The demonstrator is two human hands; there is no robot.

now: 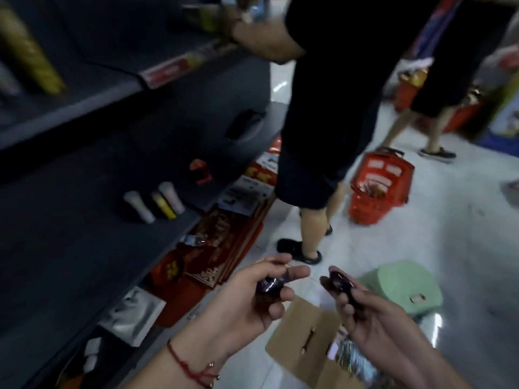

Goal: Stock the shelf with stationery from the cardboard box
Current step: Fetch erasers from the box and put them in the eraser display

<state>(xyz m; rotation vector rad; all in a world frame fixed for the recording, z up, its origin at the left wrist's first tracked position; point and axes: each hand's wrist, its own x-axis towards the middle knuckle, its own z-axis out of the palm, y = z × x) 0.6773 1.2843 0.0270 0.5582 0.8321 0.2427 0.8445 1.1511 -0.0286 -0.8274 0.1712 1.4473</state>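
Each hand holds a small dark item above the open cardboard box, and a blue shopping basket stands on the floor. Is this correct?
Not quite: the head view shows the shopping basket is red, not blue. The left hand and right hand do each hold a small dark item above the open cardboard box.

A pale, glossy tiled floor (463,234) fills the right side, catching small glints of overhead light. Dark grey store shelving (84,248) runs along the left, its tiers edged with red and white price strips (174,69). The light is dim and the picture blurred. 1 red shopping basket (376,189) sits on the floor, with another red basket (407,94) farther back. A pale green plastic stool (404,287) stands on the tiles nearby. 2 people in dark shorts stand in the aisle.
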